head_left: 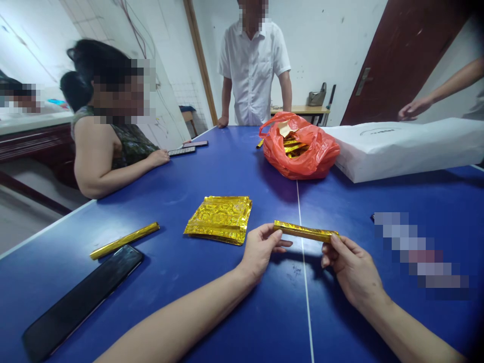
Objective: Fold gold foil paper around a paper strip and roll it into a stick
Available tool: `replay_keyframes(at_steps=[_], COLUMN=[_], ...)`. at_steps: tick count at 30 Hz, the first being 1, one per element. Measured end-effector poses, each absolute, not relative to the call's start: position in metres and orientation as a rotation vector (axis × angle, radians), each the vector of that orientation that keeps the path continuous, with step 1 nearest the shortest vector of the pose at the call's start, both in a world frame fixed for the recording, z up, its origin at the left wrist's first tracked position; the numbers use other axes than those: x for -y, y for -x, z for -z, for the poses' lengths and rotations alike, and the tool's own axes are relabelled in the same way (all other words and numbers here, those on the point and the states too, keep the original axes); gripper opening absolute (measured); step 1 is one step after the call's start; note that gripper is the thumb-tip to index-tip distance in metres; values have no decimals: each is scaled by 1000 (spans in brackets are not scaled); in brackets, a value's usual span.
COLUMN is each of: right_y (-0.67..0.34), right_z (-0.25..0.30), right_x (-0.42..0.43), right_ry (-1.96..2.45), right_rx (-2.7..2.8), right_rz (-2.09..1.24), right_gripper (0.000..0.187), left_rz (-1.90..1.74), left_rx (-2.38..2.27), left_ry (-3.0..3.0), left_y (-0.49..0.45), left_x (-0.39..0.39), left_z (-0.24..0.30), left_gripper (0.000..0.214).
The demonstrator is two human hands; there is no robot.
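The folded gold foil strip (304, 231) is held level above the blue table-tennis table (342, 201), crossing over its white centre line (305, 287). Your left hand (259, 252) is closed on the strip's left end, gripping it between thumb and fingers. Your right hand (353, 269) grips the right end in the same manner. To the left of your left hand, a stack of gold foil sheets (218, 219) lies flat on the table. Further left is a rolled gold foil tube (124, 240), with a black smartphone (81, 302) just below it, near the table's edge. On the right, a pixelated object (419, 252) lies on the table; its type cannot be determined. At the far side, a red plastic bag (317, 156) holds more gold foil and stands beside a white paper package (401, 151). A co-worker's hand (414, 108) is held just above that package. A seated person (102, 151) at the left side rests a hand (157, 159) on the table, close to two smartphones (182, 151). A standing person in a white short-sleeved shirt (251, 70) faces you from the far end, with one hand (222, 121) braced on the table's edge.
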State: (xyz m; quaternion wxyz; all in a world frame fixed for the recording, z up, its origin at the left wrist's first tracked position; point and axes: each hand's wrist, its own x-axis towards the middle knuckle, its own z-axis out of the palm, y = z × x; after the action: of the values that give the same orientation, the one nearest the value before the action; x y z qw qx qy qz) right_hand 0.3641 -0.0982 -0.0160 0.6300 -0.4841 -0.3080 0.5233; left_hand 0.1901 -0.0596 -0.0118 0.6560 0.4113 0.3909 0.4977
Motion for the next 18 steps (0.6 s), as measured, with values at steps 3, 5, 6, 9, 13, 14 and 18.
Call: replay_keyframes(at_steps=[3,5,6,9,13,14,18], right_y=[-365,-367,-368,-370,-370,-370,-368], right_z=[16,17,18,21,20,20,15], right_x=[97,97,97,96,98,99,99], right_ry=[1114,1141,1154,1177,1191,1181,1122], right_rx=[727,778,813,934,998,984,924], right_rz=[-1157,-1098,-1061,-969,-951,-967,-1056], right_gripper=[20,20,20,18,18,16,18], left_rz=[-1204,-1219,-1212,-1166,-1110,-1109,-1134], left_rx=[-908,-932,-947,-986,-998,-988,-929], left_ry=[-896,-892,-898,-918,-904,-891,-831], left_y=[-189,-188,-187,-185,-183,-183,-184], left_x=[58,56,55,52,50,50,49], left_z=[11,11,11,12,14,14,16], left_gripper=[36,36,36,37,36,36,34])
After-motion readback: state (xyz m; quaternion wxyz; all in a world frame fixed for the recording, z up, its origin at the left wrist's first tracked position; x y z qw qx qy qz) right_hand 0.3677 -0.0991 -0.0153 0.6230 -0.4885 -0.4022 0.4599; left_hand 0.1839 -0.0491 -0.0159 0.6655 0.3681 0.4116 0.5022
